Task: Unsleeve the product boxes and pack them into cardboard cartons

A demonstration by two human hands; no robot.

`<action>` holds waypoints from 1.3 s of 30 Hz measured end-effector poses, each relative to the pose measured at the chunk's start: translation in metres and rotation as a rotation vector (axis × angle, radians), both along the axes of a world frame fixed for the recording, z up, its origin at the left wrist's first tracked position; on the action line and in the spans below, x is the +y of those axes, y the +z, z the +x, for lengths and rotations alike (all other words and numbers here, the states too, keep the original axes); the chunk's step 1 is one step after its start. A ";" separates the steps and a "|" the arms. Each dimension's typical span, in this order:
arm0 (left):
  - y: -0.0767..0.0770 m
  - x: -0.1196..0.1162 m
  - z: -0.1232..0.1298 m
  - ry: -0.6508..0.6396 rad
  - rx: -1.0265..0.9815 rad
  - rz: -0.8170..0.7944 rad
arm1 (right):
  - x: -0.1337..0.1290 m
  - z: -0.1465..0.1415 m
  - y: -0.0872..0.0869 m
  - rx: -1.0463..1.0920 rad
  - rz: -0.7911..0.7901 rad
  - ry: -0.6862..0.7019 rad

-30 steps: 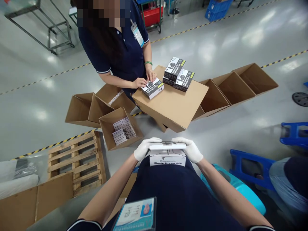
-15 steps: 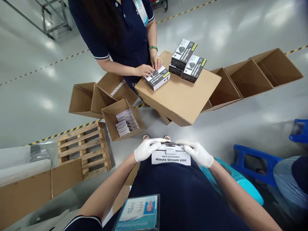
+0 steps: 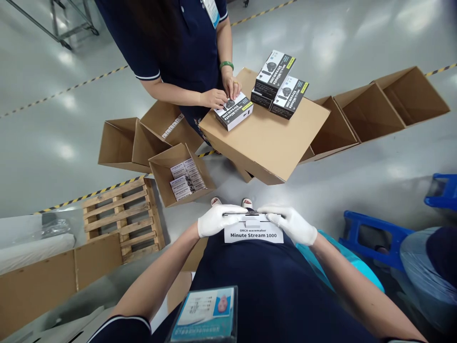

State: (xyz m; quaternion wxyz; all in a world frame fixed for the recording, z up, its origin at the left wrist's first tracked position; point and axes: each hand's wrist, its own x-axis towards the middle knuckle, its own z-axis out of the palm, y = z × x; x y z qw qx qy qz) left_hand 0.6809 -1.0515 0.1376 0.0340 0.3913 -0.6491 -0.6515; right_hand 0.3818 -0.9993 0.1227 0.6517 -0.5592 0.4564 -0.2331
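A white product box (image 3: 253,235), lettered "Minute Stream 1000", is held against my waist, its printed side towards me. My left hand (image 3: 217,220), in a white glove, grips its left end, with the thumb along the top edge. At the other end my gloved right hand (image 3: 293,226) holds the box the same way. The dark lid edge lies between the fingers of both hands, and a small white tab shows at the middle. The far side of the box is hidden.
Opposite me, a co-worker's hands (image 3: 223,97) rest on a product box (image 3: 234,112) upon a large carton (image 3: 271,150). More boxes (image 3: 274,71) are stacked there. Open cartons (image 3: 382,107) stand right; a filled carton (image 3: 162,169) and pallet (image 3: 121,216) stand left. Blue stools (image 3: 374,238) are at right.
The dark lid edge between my hands looks flatter and straighter now, and my fingers have shifted slightly along it. The surroundings have shifted a little in view.
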 end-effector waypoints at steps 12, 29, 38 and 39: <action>0.001 0.010 0.002 -0.156 0.085 -0.170 | 0.007 -0.002 -0.001 -0.050 -0.110 0.091; -0.006 0.032 0.003 -0.192 -0.038 -0.357 | 0.026 0.033 0.013 0.295 -0.873 -0.019; -0.005 0.029 0.002 -0.191 0.041 -0.371 | 0.027 0.037 0.018 0.290 -0.730 -0.054; -0.005 0.029 0.002 -0.197 0.037 -0.370 | 0.027 0.038 0.019 0.296 -0.734 -0.058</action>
